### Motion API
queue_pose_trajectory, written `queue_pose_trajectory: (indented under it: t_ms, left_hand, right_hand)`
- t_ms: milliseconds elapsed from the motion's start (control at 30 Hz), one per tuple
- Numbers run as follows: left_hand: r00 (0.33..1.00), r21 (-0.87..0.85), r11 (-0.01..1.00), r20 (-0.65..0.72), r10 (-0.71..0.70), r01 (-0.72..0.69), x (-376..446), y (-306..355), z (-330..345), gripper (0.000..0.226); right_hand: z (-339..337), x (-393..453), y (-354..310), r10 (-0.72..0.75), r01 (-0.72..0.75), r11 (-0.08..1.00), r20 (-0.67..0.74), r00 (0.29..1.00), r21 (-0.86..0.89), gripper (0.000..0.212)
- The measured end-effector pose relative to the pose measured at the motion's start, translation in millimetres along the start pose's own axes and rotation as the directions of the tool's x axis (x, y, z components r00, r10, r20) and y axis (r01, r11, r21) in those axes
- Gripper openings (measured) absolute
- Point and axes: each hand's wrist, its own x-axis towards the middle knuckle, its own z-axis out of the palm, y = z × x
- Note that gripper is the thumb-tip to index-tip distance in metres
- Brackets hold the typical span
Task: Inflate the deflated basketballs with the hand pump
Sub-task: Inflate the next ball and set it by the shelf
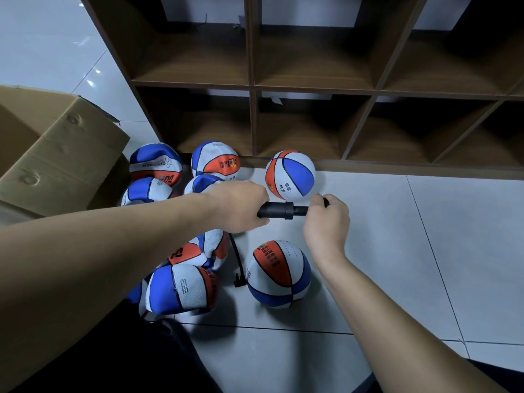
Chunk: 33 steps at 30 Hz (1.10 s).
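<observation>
My left hand (241, 207) grips the barrel of a black hand pump (279, 210), held level above the floor. My right hand (326, 219) grips the pump's handle at its right end. A thin black hose (237, 260) hangs from the pump to a nozzle lying beside a blue, white and orange basketball (278, 275) on the tiles below my hands. A round basketball (290, 175) rests against the shelf base. Several crumpled, deflated basketballs (181, 290) lie in a heap on the left, partly hidden by my left arm.
A dark wooden cubby shelf (312, 89) with open compartments fills the back. An open cardboard box (56, 154) stands at the left. Grey floor tiles (425, 251) stretch to the right. My dark-clothed knees show at the bottom.
</observation>
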Motion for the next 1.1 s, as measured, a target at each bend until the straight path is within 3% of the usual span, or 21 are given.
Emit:
queue_pose_trajectory:
  t_ms: [467, 633, 900, 1100]
  left_hand:
    - [1.000, -0.049, 0.998, 0.015, 0.025, -0.025, 1.3, 7.2, -1.2, 0.032]
    - [0.999, -0.079, 0.996, 0.043, 0.032, -0.029, 3.7, 5.5, -1.3, 0.032]
    - [0.994, -0.159, 0.986, 0.102, -0.033, 0.049, 1.3, -12.9, -4.5, 0.031]
    - [0.997, -0.031, 0.999, 0.068, -0.041, 0.043, 1.6, -7.5, -5.0, 0.028]
  right_hand:
    - [6.5, -3.0, -4.7, -0.057, 0.066, 0.996, 0.142, 0.988, -0.062, 0.034]
    - [-3.8, 8.4, -2.0, 0.016, -0.006, 0.999, 0.200, 0.980, -0.048, 0.038]
    - [-47.6, 49.3, 5.5, 0.201, -0.204, 0.977, 0.045, 0.979, 0.058, 0.034]
    - [-40.8, 46.7, 6.2, 0.152, -0.150, 0.986, -0.032, 0.988, 0.073, 0.038]
